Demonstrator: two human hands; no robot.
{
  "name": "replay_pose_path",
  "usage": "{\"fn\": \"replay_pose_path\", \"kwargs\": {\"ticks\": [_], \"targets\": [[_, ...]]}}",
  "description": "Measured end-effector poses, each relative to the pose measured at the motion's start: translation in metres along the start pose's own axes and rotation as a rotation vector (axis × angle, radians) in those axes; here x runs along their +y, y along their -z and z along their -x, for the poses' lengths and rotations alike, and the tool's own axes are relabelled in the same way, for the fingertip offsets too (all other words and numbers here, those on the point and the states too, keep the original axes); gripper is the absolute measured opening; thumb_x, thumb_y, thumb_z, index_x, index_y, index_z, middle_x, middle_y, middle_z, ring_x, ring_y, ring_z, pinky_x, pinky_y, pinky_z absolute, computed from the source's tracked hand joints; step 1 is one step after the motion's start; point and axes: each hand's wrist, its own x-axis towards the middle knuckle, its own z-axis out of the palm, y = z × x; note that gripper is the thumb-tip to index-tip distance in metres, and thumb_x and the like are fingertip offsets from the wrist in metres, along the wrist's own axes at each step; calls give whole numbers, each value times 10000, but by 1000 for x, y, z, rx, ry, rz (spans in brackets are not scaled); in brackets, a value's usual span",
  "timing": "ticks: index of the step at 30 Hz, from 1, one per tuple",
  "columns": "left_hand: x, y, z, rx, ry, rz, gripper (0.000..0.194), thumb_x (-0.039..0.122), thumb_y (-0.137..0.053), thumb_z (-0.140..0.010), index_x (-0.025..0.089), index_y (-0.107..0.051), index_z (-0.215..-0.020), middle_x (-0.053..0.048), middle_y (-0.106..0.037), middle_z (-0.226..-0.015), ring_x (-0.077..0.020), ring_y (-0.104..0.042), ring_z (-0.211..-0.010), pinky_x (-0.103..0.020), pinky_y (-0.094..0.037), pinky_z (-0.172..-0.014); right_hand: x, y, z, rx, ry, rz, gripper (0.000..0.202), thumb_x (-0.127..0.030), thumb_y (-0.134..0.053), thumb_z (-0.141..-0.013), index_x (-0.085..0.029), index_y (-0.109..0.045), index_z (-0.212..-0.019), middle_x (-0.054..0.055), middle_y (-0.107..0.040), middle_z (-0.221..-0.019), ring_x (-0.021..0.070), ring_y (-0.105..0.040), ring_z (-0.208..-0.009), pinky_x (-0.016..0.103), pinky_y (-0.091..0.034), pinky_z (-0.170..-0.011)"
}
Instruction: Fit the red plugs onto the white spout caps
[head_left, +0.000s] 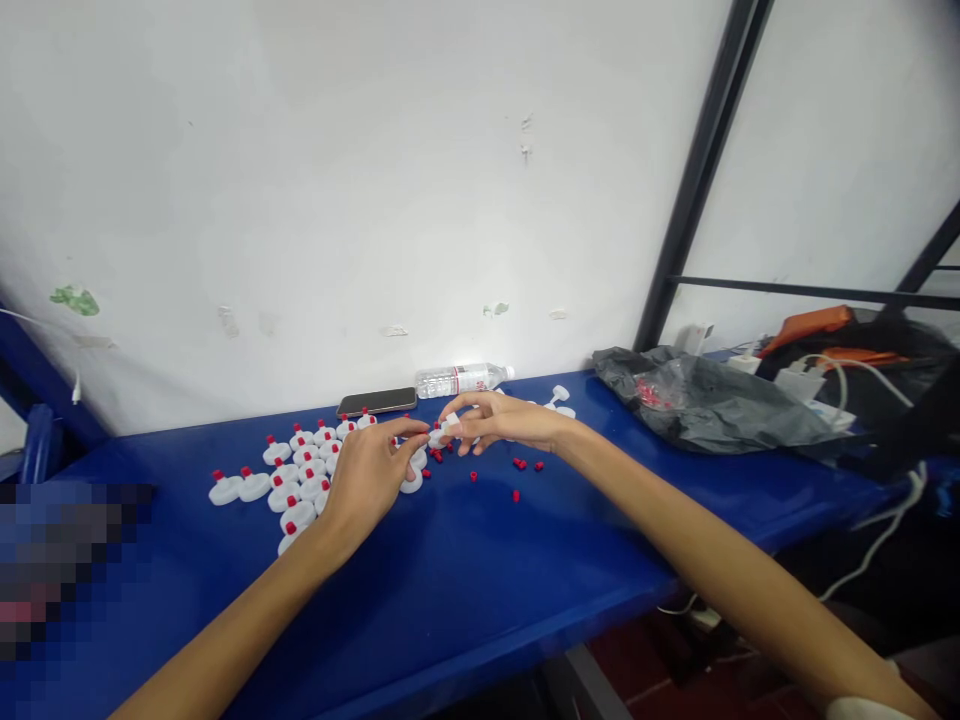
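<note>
Close together over the middle of the blue table (450,590) are both of my hands. My left hand (375,470) pinches a small red cap (424,432) between thumb and fingertips. The fingers of my right hand (499,420) are closed on a small white bottle (448,426), whose body is partly hidden. The cap is at the bottle's left end; whether they touch is too small to tell. Several white bottles with red caps (298,514) stand in a cluster to the left. Loose red caps (516,495) lie below and right of my right hand.
Against the wall lie a dark phone (376,402) and a clear plastic water bottle (465,380). More white bottles (559,395) are behind my right hand. A grey plastic bag (675,400), white cables and orange items sit at the right.
</note>
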Motion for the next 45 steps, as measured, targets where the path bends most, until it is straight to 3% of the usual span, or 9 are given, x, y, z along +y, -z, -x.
{"fn": "replay_pose_path", "kwargs": {"ticks": [4, 9, 12, 19, 25, 30, 34, 40, 45], "targets": [[7, 0, 0, -5, 17, 166, 242, 415, -562, -901, 230, -709, -955, 10, -754, -778, -167, -673, -518, -289, -499, -590, -1, -2, 0, 11, 11, 26, 322, -381, -685, -889, -212, -628, -1157, 58, -722, -997, 164, -694, -920, 253, -528, -759], [11, 2, -1, -132, 147, 432, 319, 453, -602, -871, 178, -643, -1025, -1, -686, -617, -185, -679, -490, -220, -374, -413, 0, -2, -1, 87, 70, 118, 329, -369, -704, -869, -239, -689, -1171, 49, -716, -981, 164, -669, -919, 250, -516, -739], [11, 2, 0, -160, 170, 532, 353, 463, -633, -846, 156, -627, -1021, -12, -676, -631, -172, -674, -488, -194, -346, -388, 1, -2, -3, 122, 63, 114, 339, -353, -739, -835, -236, -710, -1153, 54, -730, -1012, 162, -667, -917, 257, -514, -755], [11, 6, -1, -158, 214, 616, 395, 463, -682, -812, 152, -633, -1050, -36, -680, -772, -177, -706, -553, -173, -321, -374, 0, -5, -5, 185, 98, 53, 369, -332, -797, -777, -201, -720, -1113, 74, -750, -1010, 180, -687, -928, 288, -526, -793], [10, 9, -3, -108, 197, 557, 444, 501, -722, -773, 127, -675, -1007, -82, -708, -853, -170, -687, -553, -195, -315, -387, 6, -6, -11, 247, 185, 22, 419, -338, -850, -712, -193, -721, -1083, 82, -747, -1045, 211, -701, -996, 329, -544, -874], [8, 6, -3, -91, 106, 407, 392, 510, -609, -863, 148, -703, -980, -67, -739, -892, -145, -651, -485, -243, -389, -449, 13, -5, -15, 222, 265, 53, 437, -347, -878, -659, -190, -713, -1031, 64, -750, -966, 223, -710, -968, 330, -560, -830], [3, 3, -1, -133, 3, 274, 391, 491, -477, -952, 170, -692, -1011, -50, -747, -896, -156, -660, -528, -272, -438, -535, 13, -6, -13, 185, 286, 87, 406, -361, -854, -692, -186, -685, -1018, 57, -756, -912, 217, -724, -879, 328, -559, -763], [-10, 6, 2, -57, -332, -161, 311, 281, -387, -1000, 202, -641, -839, -21, -685, -779, -181, -618, -707, -289, -392, -655, 9, -11, -6, 118, 305, 134, 382, -367, -828, -731, -181, -680, -1029, 57, -760, -893, 219, -725, -863, 362, -546, -809], [-16, 5, 2, 17, -447, -151, 276, 176, -394, -975, 191, -596, -787, -16, -626, -730, -153, -552, -664, -271, -370, -636, 4, -17, -3, 107, 300, 85, 374, -369, -828, -733, -173, -665, -1005, 59, -760, -897, 211, -719, -874, 357, -542, -813]]}}
